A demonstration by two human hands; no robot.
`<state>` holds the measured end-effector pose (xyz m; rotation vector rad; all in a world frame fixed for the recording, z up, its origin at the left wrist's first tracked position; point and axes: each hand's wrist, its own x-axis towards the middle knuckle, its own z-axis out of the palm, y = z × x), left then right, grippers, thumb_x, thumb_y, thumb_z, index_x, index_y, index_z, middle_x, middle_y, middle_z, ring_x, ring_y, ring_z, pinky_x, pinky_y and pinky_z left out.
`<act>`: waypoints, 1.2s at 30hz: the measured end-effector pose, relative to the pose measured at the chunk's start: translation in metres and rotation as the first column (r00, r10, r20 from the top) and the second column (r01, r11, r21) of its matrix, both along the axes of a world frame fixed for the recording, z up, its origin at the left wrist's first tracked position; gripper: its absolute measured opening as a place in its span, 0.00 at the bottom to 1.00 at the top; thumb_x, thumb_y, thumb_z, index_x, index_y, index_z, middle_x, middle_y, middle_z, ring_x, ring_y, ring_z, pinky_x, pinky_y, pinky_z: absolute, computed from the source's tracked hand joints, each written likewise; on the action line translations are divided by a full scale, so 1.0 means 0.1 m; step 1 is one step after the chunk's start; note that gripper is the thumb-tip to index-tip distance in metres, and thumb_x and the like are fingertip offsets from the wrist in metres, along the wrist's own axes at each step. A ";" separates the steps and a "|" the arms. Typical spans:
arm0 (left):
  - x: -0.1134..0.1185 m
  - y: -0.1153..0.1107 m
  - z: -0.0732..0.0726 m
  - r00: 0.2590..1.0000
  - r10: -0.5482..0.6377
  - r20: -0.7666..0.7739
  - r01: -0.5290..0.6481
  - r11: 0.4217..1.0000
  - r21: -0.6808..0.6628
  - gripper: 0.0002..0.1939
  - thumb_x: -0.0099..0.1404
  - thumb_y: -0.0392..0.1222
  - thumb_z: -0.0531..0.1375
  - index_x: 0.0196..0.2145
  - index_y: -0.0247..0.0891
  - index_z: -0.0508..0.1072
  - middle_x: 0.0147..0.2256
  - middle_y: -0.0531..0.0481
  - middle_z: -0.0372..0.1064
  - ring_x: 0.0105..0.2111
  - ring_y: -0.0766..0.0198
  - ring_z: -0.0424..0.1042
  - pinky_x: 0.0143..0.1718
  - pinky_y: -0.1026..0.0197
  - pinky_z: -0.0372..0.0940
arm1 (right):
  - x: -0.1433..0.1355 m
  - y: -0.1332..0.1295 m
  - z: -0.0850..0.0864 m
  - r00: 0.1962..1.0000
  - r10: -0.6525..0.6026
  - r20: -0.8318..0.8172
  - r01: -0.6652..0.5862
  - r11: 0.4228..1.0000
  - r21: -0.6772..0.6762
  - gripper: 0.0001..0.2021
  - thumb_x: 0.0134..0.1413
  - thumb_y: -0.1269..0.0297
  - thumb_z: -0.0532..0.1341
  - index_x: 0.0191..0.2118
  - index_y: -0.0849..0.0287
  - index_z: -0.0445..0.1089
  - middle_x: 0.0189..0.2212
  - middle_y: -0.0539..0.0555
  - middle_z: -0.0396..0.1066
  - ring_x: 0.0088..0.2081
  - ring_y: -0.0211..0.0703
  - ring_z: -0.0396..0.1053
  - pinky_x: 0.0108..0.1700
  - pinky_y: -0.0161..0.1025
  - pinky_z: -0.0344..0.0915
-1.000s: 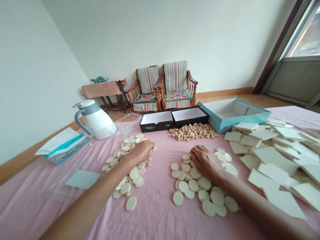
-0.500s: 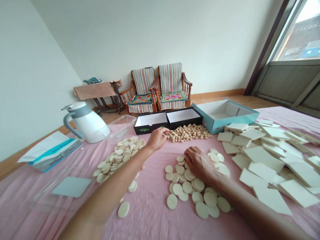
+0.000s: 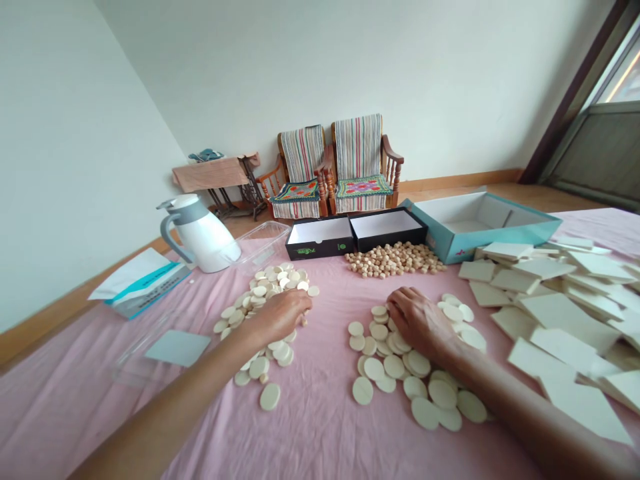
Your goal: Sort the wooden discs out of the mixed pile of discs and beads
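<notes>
My left hand [image 3: 284, 315] is over the left pile of pale round wooden discs [image 3: 237, 313], fingers drawn together and pointing right. What it pinches, if anything, is hidden. A small wooden bead [image 3: 304, 321] lies just below its fingertips. Resting on the right pile of discs [image 3: 393, 367] is my right hand [image 3: 417, 320], its fingers curled down and closed at the pile's far side; their tips are out of sight. Beyond both hands, a heap of small wooden beads [image 3: 395, 260] sits against two black boxes [image 3: 320, 247].
Square pale boards [image 3: 565, 313] are heaped at the right, beside a blue open box [image 3: 500, 233]. On the left stand a white jug [image 3: 207, 240], a tissue pack [image 3: 145, 287] and clear plastic trays [image 3: 263, 243]. Pink cloth [image 3: 320, 413] covers the surface.
My left hand has drawn back from the bead heap to the left disc pile. My right hand stays on its discs. The whole view has shifted somewhat.
</notes>
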<state>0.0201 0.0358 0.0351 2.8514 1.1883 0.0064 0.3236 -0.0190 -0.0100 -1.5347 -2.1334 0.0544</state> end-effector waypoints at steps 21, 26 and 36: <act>1.25 0.81 -0.17 0.895 0.177 0.409 -0.187 0.982 -0.016 0.09 0.58 0.33 0.57 0.37 0.35 0.74 0.33 0.48 0.75 0.32 0.64 0.73 0.35 0.65 0.65 | -0.02 -0.02 0.03 1.000 -0.019 -0.006 0.019 1.000 -0.017 0.12 0.62 0.67 0.48 0.32 0.59 0.66 0.30 0.55 0.67 0.36 0.42 0.64 0.40 0.37 0.59; 1.22 0.74 -0.02 0.866 0.175 0.468 -0.199 0.980 0.002 0.13 0.61 0.33 0.54 0.42 0.36 0.72 0.38 0.47 0.74 0.35 0.65 0.73 0.39 0.64 0.66 | -0.01 -0.01 0.03 1.000 -0.017 0.012 0.017 1.000 -0.016 0.11 0.62 0.68 0.48 0.32 0.59 0.66 0.30 0.55 0.67 0.37 0.42 0.64 0.39 0.37 0.59; 0.16 -0.03 0.11 0.996 0.030 0.079 -0.019 0.991 -0.134 0.10 0.51 0.26 0.56 0.29 0.38 0.72 0.30 0.51 0.73 0.31 0.63 0.71 0.33 0.65 0.61 | 0.00 0.01 -0.03 1.000 -0.006 0.019 0.006 1.000 -0.008 0.11 0.62 0.67 0.48 0.32 0.58 0.65 0.30 0.55 0.68 0.36 0.43 0.64 0.39 0.38 0.58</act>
